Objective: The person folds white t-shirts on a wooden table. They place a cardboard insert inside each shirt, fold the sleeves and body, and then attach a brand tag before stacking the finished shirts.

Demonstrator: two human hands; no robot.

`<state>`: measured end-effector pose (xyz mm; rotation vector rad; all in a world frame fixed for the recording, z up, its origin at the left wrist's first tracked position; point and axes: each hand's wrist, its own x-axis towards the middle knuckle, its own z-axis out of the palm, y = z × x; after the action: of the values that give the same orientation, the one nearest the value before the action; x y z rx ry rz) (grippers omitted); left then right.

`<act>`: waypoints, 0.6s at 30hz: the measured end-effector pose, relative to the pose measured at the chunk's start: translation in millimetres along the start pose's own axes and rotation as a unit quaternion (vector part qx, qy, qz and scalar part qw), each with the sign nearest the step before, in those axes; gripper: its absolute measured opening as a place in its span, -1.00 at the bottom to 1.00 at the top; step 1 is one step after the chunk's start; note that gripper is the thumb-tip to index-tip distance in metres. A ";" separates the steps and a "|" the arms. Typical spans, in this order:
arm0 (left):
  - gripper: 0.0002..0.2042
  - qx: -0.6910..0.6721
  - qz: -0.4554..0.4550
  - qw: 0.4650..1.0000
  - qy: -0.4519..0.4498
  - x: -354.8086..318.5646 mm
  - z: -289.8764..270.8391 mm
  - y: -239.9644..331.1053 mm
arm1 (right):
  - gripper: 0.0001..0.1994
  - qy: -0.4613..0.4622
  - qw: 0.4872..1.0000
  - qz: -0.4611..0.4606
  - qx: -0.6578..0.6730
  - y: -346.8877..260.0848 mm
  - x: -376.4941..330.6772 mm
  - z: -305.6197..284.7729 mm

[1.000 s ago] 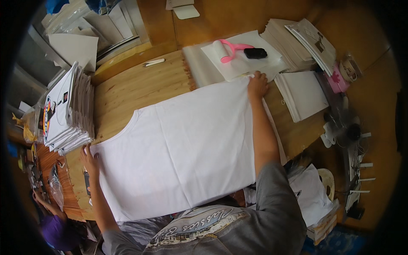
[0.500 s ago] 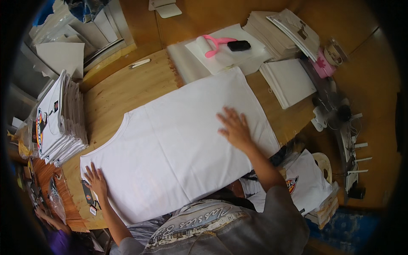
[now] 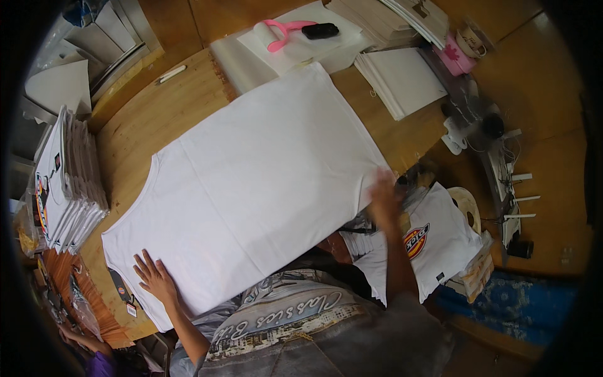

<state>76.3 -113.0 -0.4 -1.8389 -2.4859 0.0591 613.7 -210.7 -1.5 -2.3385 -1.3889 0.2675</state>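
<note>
A white sleeveless shirt [image 3: 232,182] lies spread across the wooden table [image 3: 169,103], its neckline side toward the left. My left hand [image 3: 157,278] rests flat on the shirt near its lower left edge, fingers spread. Beside that hand, a dark hang tag [image 3: 118,284] with a small white label sticks out from the shirt's edge. At the shirt's near right corner is my right hand [image 3: 384,196], smeared by motion. The cloth there is creased and pulled up; whether the fingers grip it is hidden by the blur.
Folded shirts in clear bags [image 3: 81,188] are stacked at left. White sheets [image 3: 405,81], a pink curved item [image 3: 276,39] and a black object [image 3: 320,30] lie along the back. White printed shirts [image 3: 449,245] are piled at right. Another person's arm [image 3: 88,340] shows lower left.
My right hand has moved from the middle of the cloth to its near right corner, where the fabric is now creased. The left hand stays flat. The whole view has shifted.
</note>
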 end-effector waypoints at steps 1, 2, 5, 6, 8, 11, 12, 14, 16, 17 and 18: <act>-0.56 -0.021 0.003 1.000 0.002 0.5 -1.2 -2.6 | -0.54 0.049 0.975 0.137 -0.166 20.7 5.7 -17.1; -0.56 -0.015 0.003 1.000 0.000 -0.4 -2.3 -2.9 | -0.51 0.140 0.933 0.109 -0.314 18.4 6.6 -29.8; -0.56 -0.010 0.004 1.000 0.006 0.8 -2.1 -0.7 | -0.45 0.110 0.980 0.037 -0.160 -6.7 2.5 -31.9; -0.56 -0.014 0.009 1.000 0.010 1.0 0.0 -1.8 | -0.45 0.126 0.982 0.053 -0.130 -5.8 0.0 -25.6; -0.55 -0.021 0.011 1.000 0.015 1.1 0.0 -1.6 | -0.55 0.247 0.965 0.074 -0.051 20.2 2.2 -17.3; -0.55 -0.017 0.010 1.000 0.016 0.5 -0.9 -0.9 | -0.70 0.217 0.951 0.186 0.113 58.9 1.6 -11.7; -0.55 -0.013 0.009 1.000 0.019 1.3 1.7 -2.5 | -0.72 0.194 0.944 0.191 0.184 65.5 2.7 -7.9; -0.56 -0.010 0.006 1.000 0.022 0.2 2.4 -3.3 | -0.74 0.148 0.928 0.201 0.278 74.6 4.4 -7.3; -0.56 -0.015 0.004 1.000 0.024 -1.3 1.2 -2.1 | -0.75 0.105 0.916 0.213 0.325 77.7 6.2 -10.3; -0.56 -0.011 0.004 1.000 0.024 -0.8 2.0 -1.7 | -0.75 0.079 0.916 0.213 0.330 82.1 5.3 -9.5; -0.56 -0.008 0.003 1.000 0.024 0.9 3.5 -2.2 | -0.75 0.053 0.916 0.214 0.334 87.0 4.6 -6.5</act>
<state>73.7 -112.8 -3.7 -1.8304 -2.4559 -0.0036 687.4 -245.0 -33.3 -1.9867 -0.5726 0.6189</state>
